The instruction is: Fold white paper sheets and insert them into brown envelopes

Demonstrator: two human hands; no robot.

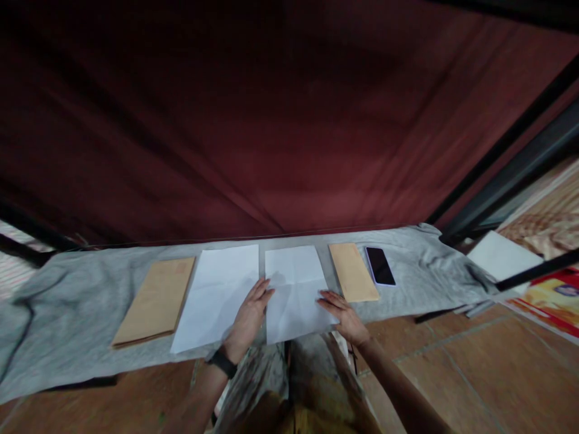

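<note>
A creased white sheet of paper (294,301) lies on the grey cloth in front of me. My left hand (252,306) rests at its left edge, fingers stretched out and reaching over from the neighbouring sheet. At the opposite edge my right hand (342,311) lies with extended fingers on the paper. Just left is another white sheet of paper (216,295), partly under my left wrist. Farther left sits a stack of brown envelopes (156,298). To the right of the creased sheet are a single brown envelope (353,271) and a phone (380,266) with a dark screen.
A grey cloth (420,283) covers the long narrow surface. Behind it hangs a dark red fabric (289,150), with dark frame bars (520,163) at the right. A white box-like object (502,256) and a red-yellow package (554,298) are beyond the right end, above the tiled floor (452,355).
</note>
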